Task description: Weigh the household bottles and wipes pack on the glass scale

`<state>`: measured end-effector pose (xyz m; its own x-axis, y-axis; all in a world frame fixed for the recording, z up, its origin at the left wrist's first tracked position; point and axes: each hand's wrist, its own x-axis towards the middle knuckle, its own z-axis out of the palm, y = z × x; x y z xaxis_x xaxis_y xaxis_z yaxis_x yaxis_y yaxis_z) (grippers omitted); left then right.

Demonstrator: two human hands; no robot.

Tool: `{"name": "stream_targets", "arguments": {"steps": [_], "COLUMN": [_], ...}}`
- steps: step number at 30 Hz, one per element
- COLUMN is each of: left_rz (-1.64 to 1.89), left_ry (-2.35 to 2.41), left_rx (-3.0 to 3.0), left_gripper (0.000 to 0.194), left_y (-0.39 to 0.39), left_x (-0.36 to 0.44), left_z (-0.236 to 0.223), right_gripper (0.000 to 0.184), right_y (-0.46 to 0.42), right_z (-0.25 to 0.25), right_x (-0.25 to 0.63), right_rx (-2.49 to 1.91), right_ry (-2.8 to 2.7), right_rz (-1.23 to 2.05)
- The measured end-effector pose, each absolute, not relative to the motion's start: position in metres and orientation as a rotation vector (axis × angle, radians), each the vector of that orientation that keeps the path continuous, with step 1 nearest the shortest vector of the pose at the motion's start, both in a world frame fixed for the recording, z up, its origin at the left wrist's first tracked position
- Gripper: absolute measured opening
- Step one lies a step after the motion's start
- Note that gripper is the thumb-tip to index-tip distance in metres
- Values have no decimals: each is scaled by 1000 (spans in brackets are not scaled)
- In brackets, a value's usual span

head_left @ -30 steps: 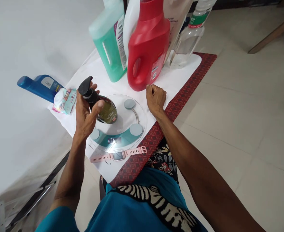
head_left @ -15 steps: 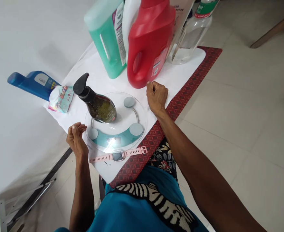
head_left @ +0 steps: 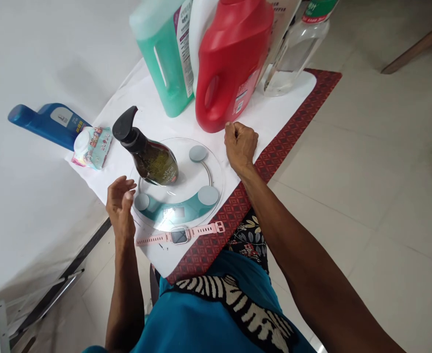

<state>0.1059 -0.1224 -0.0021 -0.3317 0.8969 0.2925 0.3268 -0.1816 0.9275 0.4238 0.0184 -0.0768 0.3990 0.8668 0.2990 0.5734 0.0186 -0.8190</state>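
A dark pump bottle (head_left: 157,162) with a black pump head stands on a round glass weighing scale (head_left: 179,211). My left hand (head_left: 121,201) is at the left rim of the scale, its fingers apart and holding nothing. To the right of the scale, my right hand (head_left: 241,146) rests on the white tabletop in a fist, just below a red detergent jug (head_left: 230,63). Nothing shows in that fist. Along the scale's near side lies a pink-strapped smartwatch (head_left: 180,236), laid out flat. The scale's display is washed out by glare.
At the back stand a green jug (head_left: 164,73) and a clear bottle (head_left: 293,54). A wipes packet (head_left: 99,147) and a blue bottle (head_left: 60,122) lie by the wall on the left. Red patterned trim (head_left: 293,142) runs along the table's right edge.
My left hand has moved slightly up and its fingers have spread. My right hand remains a fist in nearly the same place. The display digits no longer show clearly.
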Motion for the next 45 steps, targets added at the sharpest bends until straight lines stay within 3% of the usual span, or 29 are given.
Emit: {"name": "stream_targets", "arguments": {"steps": [3,5,14,21,27,36,45], "left_rz": [1343,1246,1217,1368,1467,1388,1263], "left_ry": [1532,1565,1784,1800,1615,1430,1590], "left_rx": [1745,1883,1844,1671,1836,1872,1884], "left_gripper": [91,98,60,57,60,64,63], "left_y": [-118,-112,-89,-69,-3,100,146], "left_x": [116,128,163,166,169,215,247], "left_z": [7,11,17,33,58,7,-19], "right_gripper": [49,48,44,44,44,44,43], "right_y": [18,18,17,17,16,15,13], "right_z": [-76,-74,-63,-56,-54,-49,-47], "right_x": [423,423,420,417,418,419,420], "right_rx": [-1682,-1686,-1723,-1742,-1744,-1757,-1798], "right_ry": [-1252,-1242,-1221,-1195,-1185,-1197,-1226], "right_rz": [396,400,404,417,439,474,465]}}
